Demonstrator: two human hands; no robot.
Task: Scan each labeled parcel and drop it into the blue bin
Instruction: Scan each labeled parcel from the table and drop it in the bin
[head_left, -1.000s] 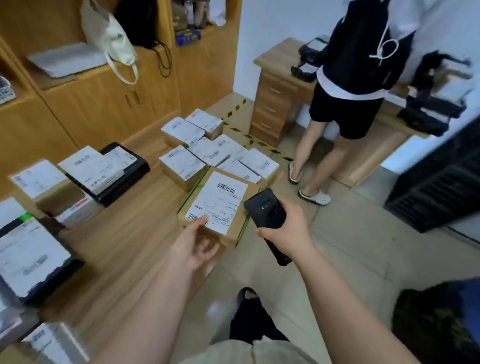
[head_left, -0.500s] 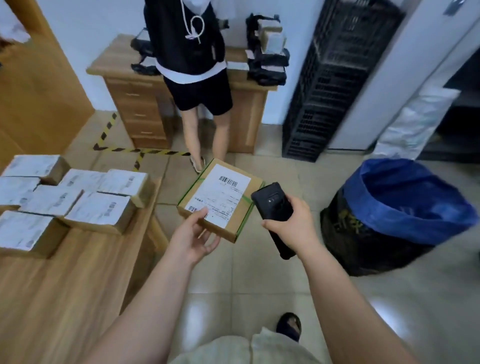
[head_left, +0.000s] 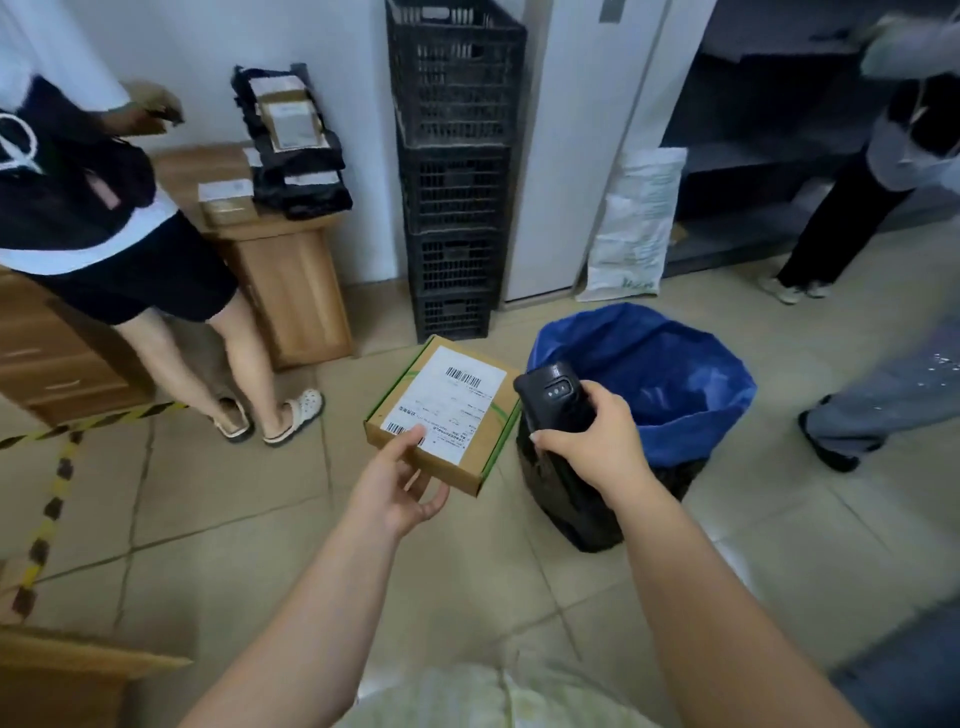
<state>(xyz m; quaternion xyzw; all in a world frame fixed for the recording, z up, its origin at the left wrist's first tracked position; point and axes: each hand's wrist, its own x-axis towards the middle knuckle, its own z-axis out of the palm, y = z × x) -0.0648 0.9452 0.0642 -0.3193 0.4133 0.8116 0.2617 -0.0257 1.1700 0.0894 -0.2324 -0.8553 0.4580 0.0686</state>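
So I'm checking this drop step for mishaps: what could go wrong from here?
The left hand holds the parcel only by its near corner, so it could tip and fall on the tile short of the blue bin. The right hand with the scanner sits between parcel and bin, so they might collide.

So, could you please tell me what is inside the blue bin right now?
Only the blue liner of the blue bin shows inside, with no parcel visible. The right hand and its black scanner cover the left part, and the bottom is out of sight.
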